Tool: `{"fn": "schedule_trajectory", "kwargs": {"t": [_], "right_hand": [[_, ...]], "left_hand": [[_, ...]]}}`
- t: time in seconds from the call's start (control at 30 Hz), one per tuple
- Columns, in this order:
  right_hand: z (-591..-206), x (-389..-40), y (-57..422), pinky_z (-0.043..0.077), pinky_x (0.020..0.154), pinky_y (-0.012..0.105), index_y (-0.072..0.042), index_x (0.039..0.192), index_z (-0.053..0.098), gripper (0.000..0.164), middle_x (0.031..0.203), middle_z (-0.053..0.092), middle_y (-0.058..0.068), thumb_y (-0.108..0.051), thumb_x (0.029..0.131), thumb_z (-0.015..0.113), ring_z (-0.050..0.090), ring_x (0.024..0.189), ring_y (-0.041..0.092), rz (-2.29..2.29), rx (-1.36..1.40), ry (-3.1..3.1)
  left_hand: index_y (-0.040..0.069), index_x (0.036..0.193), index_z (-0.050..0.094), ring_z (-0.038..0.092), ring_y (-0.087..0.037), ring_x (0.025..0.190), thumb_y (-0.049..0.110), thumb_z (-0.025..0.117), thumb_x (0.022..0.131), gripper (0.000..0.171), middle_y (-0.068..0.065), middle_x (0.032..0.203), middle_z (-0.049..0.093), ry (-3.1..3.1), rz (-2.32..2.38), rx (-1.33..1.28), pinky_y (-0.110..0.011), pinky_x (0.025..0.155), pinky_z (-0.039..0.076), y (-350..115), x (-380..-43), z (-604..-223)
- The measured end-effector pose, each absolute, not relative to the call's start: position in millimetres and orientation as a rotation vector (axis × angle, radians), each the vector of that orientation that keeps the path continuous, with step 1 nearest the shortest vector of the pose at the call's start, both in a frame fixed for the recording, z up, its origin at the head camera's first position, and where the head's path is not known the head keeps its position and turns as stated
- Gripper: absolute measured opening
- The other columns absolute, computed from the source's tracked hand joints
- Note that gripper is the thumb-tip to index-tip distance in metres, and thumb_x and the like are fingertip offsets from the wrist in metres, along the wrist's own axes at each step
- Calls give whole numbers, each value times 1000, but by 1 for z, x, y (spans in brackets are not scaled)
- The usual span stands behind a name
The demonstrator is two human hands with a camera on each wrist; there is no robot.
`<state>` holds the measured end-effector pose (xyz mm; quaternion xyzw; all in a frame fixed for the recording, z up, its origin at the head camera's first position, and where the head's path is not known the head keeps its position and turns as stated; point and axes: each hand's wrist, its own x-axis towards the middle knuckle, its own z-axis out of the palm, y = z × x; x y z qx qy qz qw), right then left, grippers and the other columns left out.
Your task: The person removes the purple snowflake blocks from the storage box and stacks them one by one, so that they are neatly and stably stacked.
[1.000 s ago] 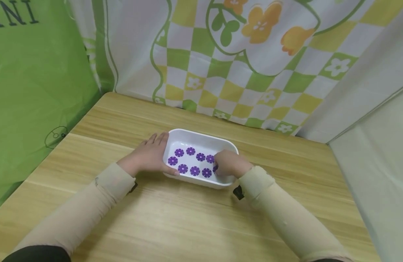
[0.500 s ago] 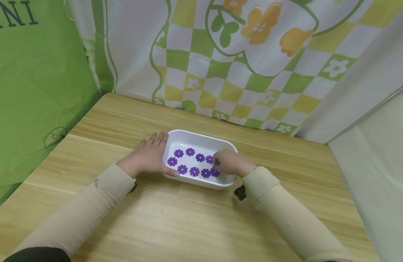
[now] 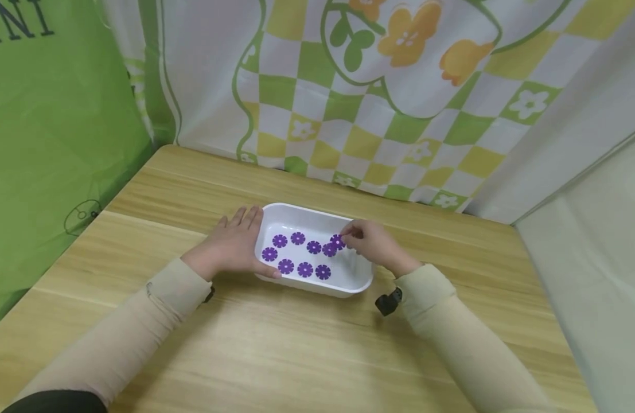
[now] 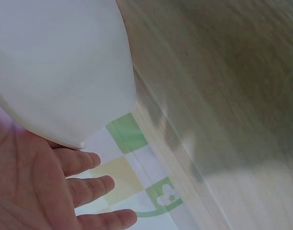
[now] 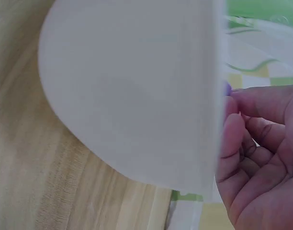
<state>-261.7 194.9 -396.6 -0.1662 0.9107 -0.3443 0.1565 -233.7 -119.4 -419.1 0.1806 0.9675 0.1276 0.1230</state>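
A white plastic tray (image 3: 355, 281) stands on the wooden table with several purple notched plastic discs (image 3: 304, 269) lying in it. My left hand (image 3: 236, 244) rests on its left end, fingers straight along the outside and thumb over the near rim; the left wrist view has the palm (image 4: 31, 187) against the tray's wall. Over the right part, my right hand (image 3: 370, 241) pinches a purple disc (image 3: 337, 241) between thumb and fingertips. That disc overlaps another disc (image 3: 329, 249) in the head view. From the right wrist, the tray wall (image 5: 132, 96) hides most of the held disc.
The wooden table (image 3: 276, 344) reaches back to a checked, flowered curtain (image 3: 369, 132). A green cloth (image 3: 59, 132) hangs at the left, with a thin dark wire (image 3: 82, 215) near the table edge. A pale panel (image 3: 596, 241) borders the right side.
My right hand has risen and shifted back and right, carrying a disc from the tray's near right part to beside the upper discs. My left hand stays at the tray's end.
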Motion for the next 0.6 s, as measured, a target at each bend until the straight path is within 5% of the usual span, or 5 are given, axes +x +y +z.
{"fn": "schedule_trajectory", "kwargs": {"t": [0.23, 0.37, 0.6], "right_hand": [[-396, -262, 226, 53, 77, 26, 10, 119, 61, 22, 100, 66, 6, -4, 103, 58, 60, 91, 18, -1501, -201, 2347], [-403, -263, 254, 51, 71, 20, 1, 111, 60, 9, 93, 62, -3, -2, 104, 55, 57, 83, 8, -1759, -33, 2169], [-415, -256, 292, 50, 66, 17, 0, 107, 59, 7, 90, 60, -3, -2, 105, 53, 56, 79, 5, -1761, 35, 2125]], "left_hand": [[-8, 162, 4, 3, -47, 154, 88, 72, 64, 153, -25, 169, 5, 2817, 385, 537, -67, 121, 6, -118, -233, -420], [-8, 162, 4, 3, -47, 155, 88, 72, 64, 153, -25, 169, 5, 2816, 386, 545, -66, 121, 6, -118, -234, -420], [-9, 161, 3, 4, -48, 154, 88, 72, 64, 154, -27, 169, 5, 2810, 395, 540, -67, 121, 7, -119, -235, -419]]}}
